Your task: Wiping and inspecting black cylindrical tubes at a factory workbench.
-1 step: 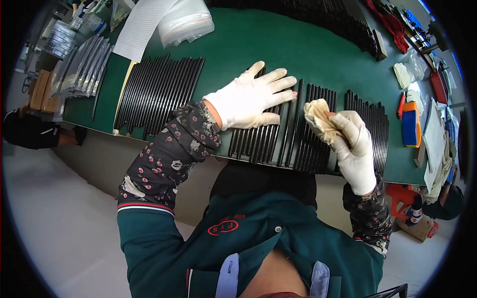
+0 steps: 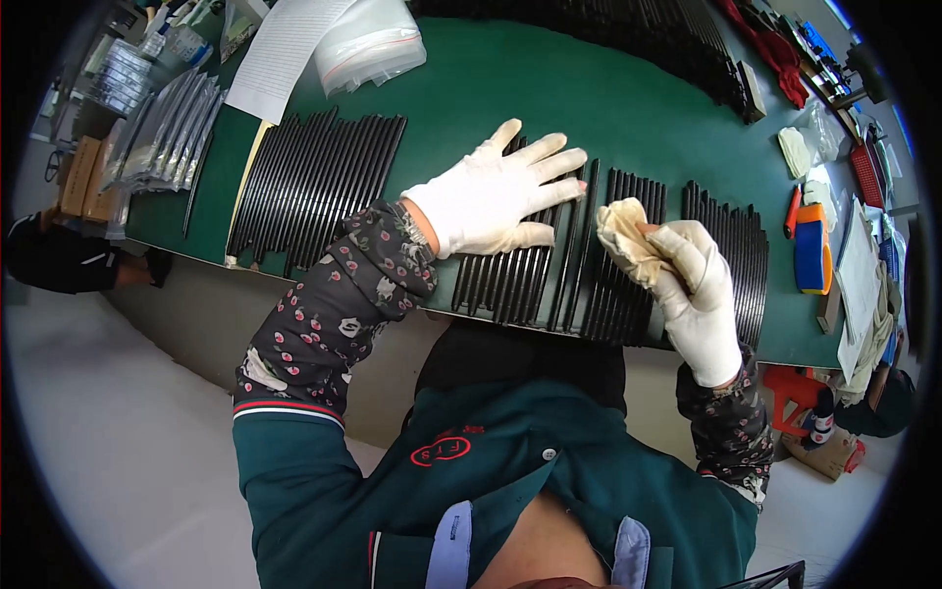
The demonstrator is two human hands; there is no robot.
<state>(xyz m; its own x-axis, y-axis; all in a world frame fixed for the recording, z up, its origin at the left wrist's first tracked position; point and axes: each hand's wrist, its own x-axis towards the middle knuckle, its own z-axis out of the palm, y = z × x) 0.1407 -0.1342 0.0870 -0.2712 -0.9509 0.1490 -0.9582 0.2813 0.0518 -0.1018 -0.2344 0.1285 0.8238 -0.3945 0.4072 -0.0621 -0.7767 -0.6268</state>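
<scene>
My left hand (image 2: pixel 500 191), in a white glove, lies palm down with its fingers spread over a row of thin black rods (image 2: pixel 505 285) on the green table. A bare fingertip shows through the glove. In my right hand (image 2: pixel 699 294), also gloved, a crumpled cream cloth (image 2: pixel 628 240) is pinched above another group of black rods (image 2: pixel 623 290). A few single rods (image 2: pixel 579 265) lie between these two groups. Under and beside my right wrist is a further group of rods (image 2: pixel 741 245). Whether the cloth touches any rod, I cannot tell.
More black rods (image 2: pixel 319 187) lie at left, near a paper sheet (image 2: pixel 285 54) and clear plastic bags (image 2: pixel 368 49). A dark pile of rods (image 2: pixel 628 34) spans the far edge. At right are a blue-and-orange block (image 2: pixel 811 250) and a red basket (image 2: pixel 865 175).
My right hand and the cloth have shifted very slightly left. My left hand keeps its place on the rods.
</scene>
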